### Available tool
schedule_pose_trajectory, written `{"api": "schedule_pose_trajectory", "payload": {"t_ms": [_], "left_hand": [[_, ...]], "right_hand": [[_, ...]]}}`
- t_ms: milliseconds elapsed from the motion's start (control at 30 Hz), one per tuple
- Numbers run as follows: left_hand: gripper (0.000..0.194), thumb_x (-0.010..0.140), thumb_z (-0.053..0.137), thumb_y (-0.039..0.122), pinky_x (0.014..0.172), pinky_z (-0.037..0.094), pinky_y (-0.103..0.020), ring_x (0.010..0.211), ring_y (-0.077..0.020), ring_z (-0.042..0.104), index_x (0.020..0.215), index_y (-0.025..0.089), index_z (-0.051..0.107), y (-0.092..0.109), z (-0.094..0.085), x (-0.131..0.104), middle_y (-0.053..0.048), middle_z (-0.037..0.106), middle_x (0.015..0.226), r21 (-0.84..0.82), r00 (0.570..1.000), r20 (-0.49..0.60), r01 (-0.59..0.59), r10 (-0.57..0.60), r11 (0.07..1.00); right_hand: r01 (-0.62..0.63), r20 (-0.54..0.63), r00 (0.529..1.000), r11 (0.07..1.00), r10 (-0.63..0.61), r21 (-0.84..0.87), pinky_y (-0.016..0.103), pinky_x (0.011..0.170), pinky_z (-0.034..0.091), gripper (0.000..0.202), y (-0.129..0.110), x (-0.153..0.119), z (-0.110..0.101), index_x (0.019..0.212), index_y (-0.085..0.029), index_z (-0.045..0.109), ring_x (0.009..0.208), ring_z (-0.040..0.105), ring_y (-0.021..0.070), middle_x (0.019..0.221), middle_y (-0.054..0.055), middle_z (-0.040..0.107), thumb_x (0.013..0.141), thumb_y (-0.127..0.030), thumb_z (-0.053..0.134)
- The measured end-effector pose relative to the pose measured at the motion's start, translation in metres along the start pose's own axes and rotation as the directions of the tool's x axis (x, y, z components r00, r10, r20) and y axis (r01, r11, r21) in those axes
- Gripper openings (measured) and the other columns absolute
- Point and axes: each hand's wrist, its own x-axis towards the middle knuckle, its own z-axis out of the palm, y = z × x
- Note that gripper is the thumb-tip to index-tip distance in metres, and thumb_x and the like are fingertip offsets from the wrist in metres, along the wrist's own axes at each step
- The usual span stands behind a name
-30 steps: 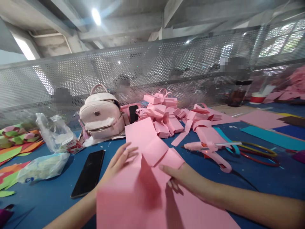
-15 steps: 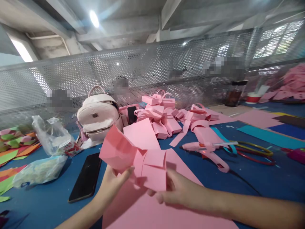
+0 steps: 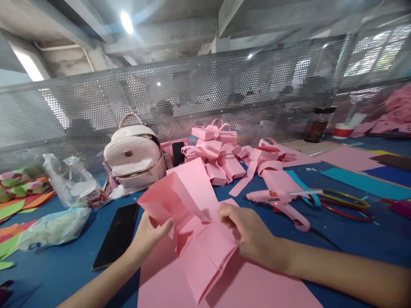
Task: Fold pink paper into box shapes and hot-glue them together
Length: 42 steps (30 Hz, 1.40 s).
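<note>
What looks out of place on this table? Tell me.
The pink glue gun lies on its side beside pink paper pieces, no stand visible: perhaps careless. White scraps litter the blue tabletop, looking untidy. I see no clear damage.

Lit from overhead by a ceiling lamp point(image 3: 126, 22), flaring bluish toward the upper right. Washed nearly white at the bright opening point(image 3: 28, 65) on the left. Shadowed softly on the pink sheet point(image 3: 266, 286) beneath the folded paper point(image 3: 208, 250). Hazy behind the perforated metal screen point(image 3: 199, 81), pixelated in patches. Stretched toward the edges.
</note>
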Motion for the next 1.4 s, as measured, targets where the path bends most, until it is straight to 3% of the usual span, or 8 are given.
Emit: {"api": "schedule_pose_trajectory", "payload": {"t_ms": [167, 333, 467, 533, 633, 867, 1100, 1400], "left_hand": [[0.063, 0.085, 0.076, 0.05, 0.106, 0.051, -0.043, 0.131, -0.0337, 0.06, 0.136, 0.019, 0.056, -0.002, 0.004, 0.001, -0.016, 0.065, 0.139, -0.15, 0.991, 0.124, -0.023, 0.042, 0.988], [0.065, 0.096, 0.064, 0.042, 0.118, 0.039, -0.047, 0.147, -0.0318, 0.043, 0.154, 0.03, 0.037, 0.001, 0.006, -0.003, -0.013, 0.045, 0.158, -0.108, 0.966, 0.065, -0.243, 0.251, 0.964], [0.06, 0.094, 0.067, 0.04, 0.116, 0.037, -0.048, 0.141, -0.0317, 0.048, 0.15, 0.033, 0.044, 0.006, -0.007, -0.015, -0.011, 0.052, 0.148, 0.318, 0.631, -0.022, -0.731, 0.775, 0.604], [0.049, 0.096, 0.062, 0.052, 0.106, 0.041, -0.046, 0.115, -0.0292, 0.065, 0.139, 0.032, 0.055, 0.011, -0.012, -0.024, -0.008, 0.07, 0.122, 0.421, 0.416, 0.195, -0.853, 0.888, 0.307], [0.043, 0.101, 0.053, 0.055, 0.087, 0.041, -0.038, 0.084, -0.022, 0.068, 0.129, 0.024, 0.063, 0.02, -0.007, -0.034, -0.004, 0.08, 0.102, 0.375, 0.32, 0.644, -0.924, 0.695, 0.078], [0.057, 0.101, 0.044, 0.061, 0.072, 0.038, -0.04, 0.074, -0.0247, 0.062, 0.123, 0.012, 0.064, 0.011, 0.014, -0.03, -0.014, 0.08, 0.105, 0.395, 0.36, 0.764, -0.917, 0.536, 0.052], [0.036, 0.095, 0.038, -0.002, 0.067, 0.038, -0.04, 0.074, -0.0245, 0.066, 0.122, 0.002, 0.061, -0.008, 0.023, -0.033, -0.017, 0.077, 0.108, 0.483, 0.407, 0.802, -0.872, 0.437, -0.075], [0.038, 0.106, 0.03, 0.009, 0.056, 0.027, -0.036, 0.052, -0.0195, 0.056, 0.09, 0.018, 0.063, -0.006, 0.026, -0.016, -0.002, 0.064, 0.064, 0.582, 0.502, 0.669, -0.813, 0.549, 0.033]], "right_hand": [[0.599, 0.156, 0.8, 0.763, -0.579, -0.242, 0.035, 0.073, 0.042, 0.032, -0.002, -0.004, -0.006, 0.106, -0.018, 0.066, 0.086, 0.06, 0.0197, 0.102, 0.008, 0.077, 0.102, -0.009, 0.036], [0.65, 0.301, 0.758, 0.708, -0.579, -0.275, 0.034, 0.068, 0.043, 0.031, -0.001, -0.008, 0.002, 0.115, -0.016, 0.07, 0.088, 0.065, 0.0204, 0.103, 0.012, 0.078, 0.098, -0.008, 0.045], [0.62, 0.3, 0.782, 0.729, -0.546, -0.29, 0.033, 0.068, 0.043, 0.024, 0.004, -0.007, 0.004, 0.109, -0.017, 0.07, 0.077, 0.063, 0.0198, 0.089, 0.01, 0.076, 0.097, -0.007, 0.051], [0.598, 0.301, 0.799, 0.74, -0.521, -0.307, 0.033, 0.068, 0.043, 0.024, 0.004, -0.005, 0.002, 0.107, -0.016, 0.069, 0.074, 0.06, 0.0198, 0.086, 0.009, 0.074, 0.098, -0.006, 0.049], [0.56, 0.298, 0.826, 0.755, -0.478, -0.341, 0.034, 0.065, 0.04, 0.028, 0.005, -0.003, -0.001, 0.101, -0.016, 0.069, 0.07, 0.054, 0.0199, 0.078, 0.007, 0.07, 0.099, -0.006, 0.043], [0.5, 0.233, 0.866, 0.79, -0.443, -0.355, 0.032, 0.063, 0.032, 0.031, 0.015, -0.001, -0.001, 0.09, -0.016, 0.069, 0.071, 0.05, 0.0187, 0.072, 0.003, 0.065, 0.105, -0.01, 0.042], [0.548, 0.285, 0.834, 0.766, -0.472, -0.336, 0.033, 0.066, 0.037, 0.032, 0.019, -0.003, 0.004, 0.098, -0.016, 0.071, 0.073, 0.053, 0.0191, 0.075, 0.004, 0.066, 0.105, -0.01, 0.041], [0.432, 0.226, 0.9, 0.824, -0.372, -0.366, 0.031, 0.075, 0.044, 0.037, 0.026, -0.003, 0.012, 0.087, -0.019, 0.069, 0.071, 0.056, 0.0172, 0.076, 0.002, 0.071, 0.104, -0.007, 0.039]]}}
